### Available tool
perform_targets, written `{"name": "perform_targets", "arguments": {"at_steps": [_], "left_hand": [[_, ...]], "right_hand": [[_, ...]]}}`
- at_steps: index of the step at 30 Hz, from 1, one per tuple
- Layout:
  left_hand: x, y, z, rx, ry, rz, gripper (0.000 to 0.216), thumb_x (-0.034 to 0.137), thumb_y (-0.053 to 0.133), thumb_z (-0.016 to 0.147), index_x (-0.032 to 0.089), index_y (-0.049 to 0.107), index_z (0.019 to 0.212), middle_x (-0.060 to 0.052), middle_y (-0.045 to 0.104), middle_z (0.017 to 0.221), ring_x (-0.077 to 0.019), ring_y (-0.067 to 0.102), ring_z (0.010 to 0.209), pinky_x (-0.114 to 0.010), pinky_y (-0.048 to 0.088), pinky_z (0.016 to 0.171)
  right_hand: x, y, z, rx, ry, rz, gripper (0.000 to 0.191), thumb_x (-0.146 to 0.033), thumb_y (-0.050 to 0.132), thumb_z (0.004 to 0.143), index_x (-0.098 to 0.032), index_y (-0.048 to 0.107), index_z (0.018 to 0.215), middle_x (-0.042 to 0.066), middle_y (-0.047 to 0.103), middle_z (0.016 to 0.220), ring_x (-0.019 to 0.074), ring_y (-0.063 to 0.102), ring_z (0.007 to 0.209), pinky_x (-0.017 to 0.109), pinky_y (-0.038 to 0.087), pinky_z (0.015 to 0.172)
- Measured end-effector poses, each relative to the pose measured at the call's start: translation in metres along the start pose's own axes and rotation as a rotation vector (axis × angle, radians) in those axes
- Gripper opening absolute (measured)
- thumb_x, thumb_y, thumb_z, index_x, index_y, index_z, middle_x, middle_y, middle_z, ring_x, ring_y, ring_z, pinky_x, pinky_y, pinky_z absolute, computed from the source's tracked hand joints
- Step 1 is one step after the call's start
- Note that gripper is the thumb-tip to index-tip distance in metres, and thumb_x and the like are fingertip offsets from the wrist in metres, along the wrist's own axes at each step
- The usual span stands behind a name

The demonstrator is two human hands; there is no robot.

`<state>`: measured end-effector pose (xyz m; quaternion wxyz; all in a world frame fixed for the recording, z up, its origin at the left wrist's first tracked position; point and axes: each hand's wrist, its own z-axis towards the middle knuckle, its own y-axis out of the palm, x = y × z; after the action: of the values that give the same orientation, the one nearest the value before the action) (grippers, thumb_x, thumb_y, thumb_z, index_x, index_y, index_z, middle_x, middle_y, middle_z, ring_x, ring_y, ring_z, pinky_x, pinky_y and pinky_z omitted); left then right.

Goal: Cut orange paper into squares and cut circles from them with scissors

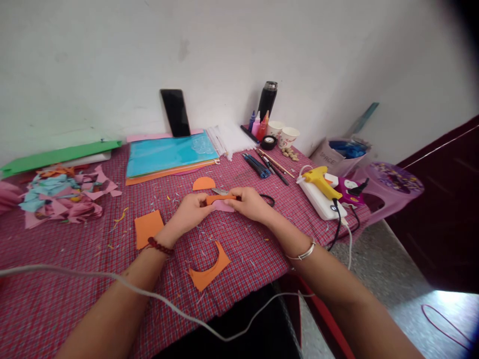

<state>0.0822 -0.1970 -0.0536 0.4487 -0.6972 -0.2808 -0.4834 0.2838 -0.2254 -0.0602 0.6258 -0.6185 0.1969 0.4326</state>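
Between my two hands is a small folded piece of orange paper point(221, 198), with a pink paper piece point(223, 206) under its near edge. My left hand point(192, 209) pinches its left end and my right hand point(249, 203) its right end. Just behind the right hand lie scissors point(220, 191), blades pointing left, mostly hidden by the hand. An orange half-round point(204, 183) rests beyond my hands. Closer to me is an orange offcut point(211, 269) with a curved cut edge. An orange rectangle point(148, 228) lies beside my left wrist.
Paper scraps point(71, 192) are heaped at the left. Coloured sheets point(166, 154) and a leaning phone point(175, 112) stand by the wall. Pens point(256, 165), cups point(289, 136) and a black flask point(268, 99) sit at the back right. A yellow glue gun point(322, 181) rests on a white box; a white cable point(164, 300) crosses in front.
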Motion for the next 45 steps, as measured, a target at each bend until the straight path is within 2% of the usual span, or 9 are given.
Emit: {"name": "perform_targets", "arguments": {"at_steps": [4, 7, 10, 15, 21, 28, 35, 41, 45], "left_hand": [[0.002, -0.006, -0.004, -0.098, -0.115, -0.145, 0.02, 0.032, 0.069, 0.063, 0.017, 0.056, 0.062, 0.006, 0.046, 0.048, -0.0054, 0.033, 0.042, -0.02, 0.018, 0.042], [0.002, -0.009, -0.004, -0.136, -0.183, -0.257, 0.023, 0.033, 0.069, 0.059, 0.017, 0.053, 0.062, 0.006, 0.044, 0.047, -0.0038, 0.03, 0.038, -0.02, 0.014, 0.039], [0.002, -0.009, -0.003, -0.13, -0.228, -0.349, 0.022, 0.029, 0.068, 0.057, 0.018, 0.049, 0.06, 0.007, 0.043, 0.046, -0.0028, 0.03, 0.037, -0.019, 0.014, 0.037], [0.003, -0.005, -0.004, -0.132, -0.28, -0.444, 0.019, 0.022, 0.064, 0.054, 0.019, 0.046, 0.057, 0.006, 0.043, 0.043, -0.0023, 0.031, 0.035, -0.018, 0.013, 0.037], [0.007, -0.002, -0.007, -0.122, -0.299, -0.499, 0.017, 0.018, 0.062, 0.054, 0.019, 0.046, 0.053, 0.006, 0.041, 0.04, -0.0025, 0.03, 0.035, -0.019, 0.013, 0.038], [0.012, 0.001, -0.006, -0.11, -0.282, -0.505, 0.011, 0.02, 0.061, 0.053, 0.017, 0.051, 0.055, 0.006, 0.04, 0.041, -0.0021, 0.028, 0.034, -0.02, 0.012, 0.037], [0.014, -0.004, -0.009, -0.067, -0.275, -0.41, 0.012, 0.016, 0.063, 0.054, 0.017, 0.054, 0.062, 0.005, 0.048, 0.044, -0.0045, 0.036, 0.036, -0.02, 0.017, 0.037], [0.02, 0.005, -0.013, 0.026, -0.12, -0.41, 0.02, 0.022, 0.071, 0.06, 0.015, 0.063, 0.077, 0.005, 0.055, 0.057, -0.0048, 0.041, 0.046, -0.019, 0.028, 0.044], [0.026, 0.018, -0.015, 0.139, -0.027, -0.634, 0.023, 0.024, 0.079, 0.06, 0.015, 0.067, 0.076, 0.002, 0.064, 0.069, -0.0074, 0.052, 0.061, -0.019, 0.04, 0.056]], "right_hand": [[-0.003, -0.005, -0.002, -0.039, 0.071, 0.181, 0.055, -0.053, 0.027, 0.1, -0.019, 0.051, 0.063, -0.005, 0.045, 0.046, 0.0095, 0.042, 0.044, 0.023, 0.032, 0.05], [-0.006, -0.008, -0.004, -0.096, 0.112, 0.35, 0.066, -0.065, 0.023, 0.095, -0.017, 0.057, 0.064, -0.004, 0.047, 0.046, 0.0085, 0.039, 0.041, 0.023, 0.032, 0.046], [-0.009, -0.008, -0.004, -0.136, 0.125, 0.425, 0.057, -0.069, 0.042, 0.088, -0.018, 0.056, 0.066, -0.003, 0.054, 0.055, 0.0069, 0.039, 0.042, 0.022, 0.03, 0.045], [-0.013, -0.006, -0.005, -0.168, 0.172, 0.459, 0.037, -0.052, 0.065, 0.079, -0.016, 0.059, 0.074, -0.006, 0.05, 0.058, 0.006, 0.038, 0.047, 0.022, 0.026, 0.045], [-0.016, -0.006, -0.006, -0.219, 0.156, 0.53, 0.04, -0.052, 0.064, 0.079, -0.014, 0.066, 0.092, -0.007, 0.049, 0.06, 0.0061, 0.037, 0.048, 0.022, 0.026, 0.045], [-0.012, -0.001, -0.007, -0.205, 0.193, 0.54, 0.035, -0.049, 0.07, 0.076, -0.016, 0.06, 0.072, -0.006, 0.051, 0.058, 0.0056, 0.039, 0.047, 0.021, 0.028, 0.043], [-0.011, 0.001, -0.007, -0.176, 0.267, 0.581, 0.03, -0.045, 0.068, 0.078, -0.017, 0.058, 0.071, -0.007, 0.051, 0.054, 0.0052, 0.036, 0.043, 0.021, 0.026, 0.043], [-0.016, 0.005, -0.008, 0.0, 0.116, 0.57, 0.028, -0.044, 0.065, 0.081, -0.016, 0.062, 0.079, -0.004, 0.054, 0.063, 0.0081, 0.043, 0.055, 0.022, 0.034, 0.052], [-0.018, 0.006, -0.01, 0.035, 0.035, 0.611, 0.034, -0.051, 0.064, 0.082, -0.017, 0.061, 0.078, -0.003, 0.054, 0.065, 0.01, 0.044, 0.058, 0.023, 0.035, 0.055]]}}
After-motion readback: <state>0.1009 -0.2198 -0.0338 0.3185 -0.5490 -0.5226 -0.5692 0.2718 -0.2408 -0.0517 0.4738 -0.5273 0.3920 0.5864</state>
